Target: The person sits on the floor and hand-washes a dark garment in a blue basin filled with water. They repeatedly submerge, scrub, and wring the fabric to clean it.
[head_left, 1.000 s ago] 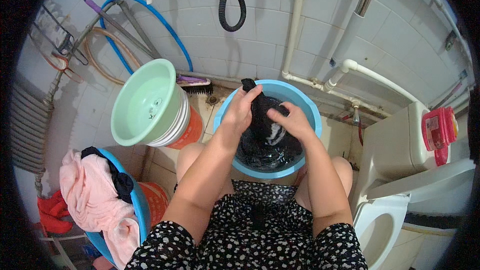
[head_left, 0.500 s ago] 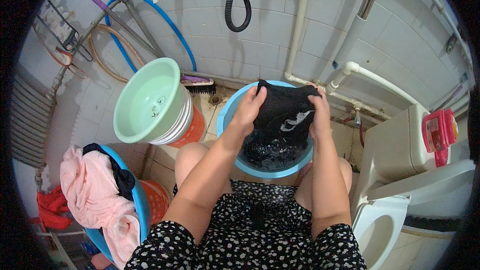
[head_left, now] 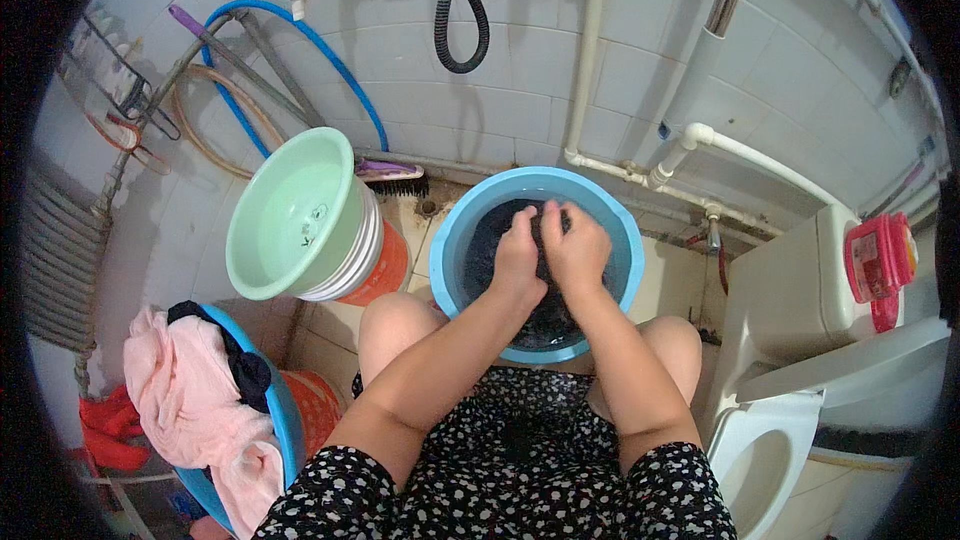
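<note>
Between my knees stands a light blue basin (head_left: 622, 208) holding dark water and a black cloth (head_left: 497, 230). My left hand (head_left: 516, 258) and my right hand (head_left: 577, 248) are together over the middle of the basin. Both have their fingers curled round bunched parts of the black cloth, knuckles close to each other. Most of the cloth lies low in the water, and my hands and wrists cover part of it. What garment it is, I cannot tell.
To the left, a pale green basin (head_left: 285, 210) rests on an orange-and-white bucket (head_left: 380, 265). Nearer, a blue tub (head_left: 285, 410) holds pink cloth (head_left: 185, 380). A scrub brush (head_left: 395, 180) lies by the wall. A white toilet (head_left: 770, 440) stands at right; pipes (head_left: 588, 70) run along the tiles.
The black cloth, held spread and raised above the basin before, is now lowered and bunched. My hands have come together and moved down into the basin.
</note>
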`<state>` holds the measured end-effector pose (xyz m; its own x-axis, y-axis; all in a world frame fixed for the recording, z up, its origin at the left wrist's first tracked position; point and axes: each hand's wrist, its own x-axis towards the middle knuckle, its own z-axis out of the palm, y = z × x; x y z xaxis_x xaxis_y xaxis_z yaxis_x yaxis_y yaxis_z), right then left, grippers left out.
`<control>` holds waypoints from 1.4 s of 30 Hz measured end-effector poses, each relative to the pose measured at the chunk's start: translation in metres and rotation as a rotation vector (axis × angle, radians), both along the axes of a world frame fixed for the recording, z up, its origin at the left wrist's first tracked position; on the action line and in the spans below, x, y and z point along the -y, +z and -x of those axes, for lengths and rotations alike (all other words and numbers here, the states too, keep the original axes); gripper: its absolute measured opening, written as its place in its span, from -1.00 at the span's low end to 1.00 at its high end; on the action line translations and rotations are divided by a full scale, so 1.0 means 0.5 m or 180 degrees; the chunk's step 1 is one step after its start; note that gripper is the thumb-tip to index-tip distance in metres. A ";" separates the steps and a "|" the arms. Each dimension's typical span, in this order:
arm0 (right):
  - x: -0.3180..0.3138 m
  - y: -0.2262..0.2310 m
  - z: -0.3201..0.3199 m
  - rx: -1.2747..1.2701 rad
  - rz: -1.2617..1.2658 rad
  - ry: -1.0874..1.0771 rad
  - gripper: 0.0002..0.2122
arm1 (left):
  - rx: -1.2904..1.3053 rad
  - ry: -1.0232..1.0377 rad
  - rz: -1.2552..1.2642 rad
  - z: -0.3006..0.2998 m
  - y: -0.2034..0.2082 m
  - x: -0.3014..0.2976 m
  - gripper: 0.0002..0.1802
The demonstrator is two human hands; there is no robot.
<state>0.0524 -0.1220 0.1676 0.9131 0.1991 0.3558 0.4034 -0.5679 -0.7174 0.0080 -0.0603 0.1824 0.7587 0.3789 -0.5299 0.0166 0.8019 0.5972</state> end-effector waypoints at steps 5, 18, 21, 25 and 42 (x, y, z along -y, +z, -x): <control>-0.019 0.010 0.036 0.0085 0.0143 0.0655 -0.68 | 0.0577 -0.0064 0.0382 -0.005 -0.055 -0.039 -0.70; 0.070 0.034 -0.082 -0.1400 -0.0663 0.2027 -0.70 | 0.1490 -0.2132 -0.4344 -0.002 -0.010 -0.132 -0.26; 0.055 0.041 -0.065 -0.1360 -0.0939 0.2238 -0.72 | 0.1176 -0.2433 -0.4161 0.001 -0.009 -0.105 -0.19; 0.085 0.049 -0.084 -0.1632 -0.0764 0.2127 -0.65 | 0.0976 -0.2037 -0.3873 0.001 0.030 -0.107 -0.63; 0.201 0.049 -0.124 -0.1861 -0.0014 0.1266 -0.69 | 0.0645 0.0210 -0.0056 0.010 0.028 -0.266 -0.79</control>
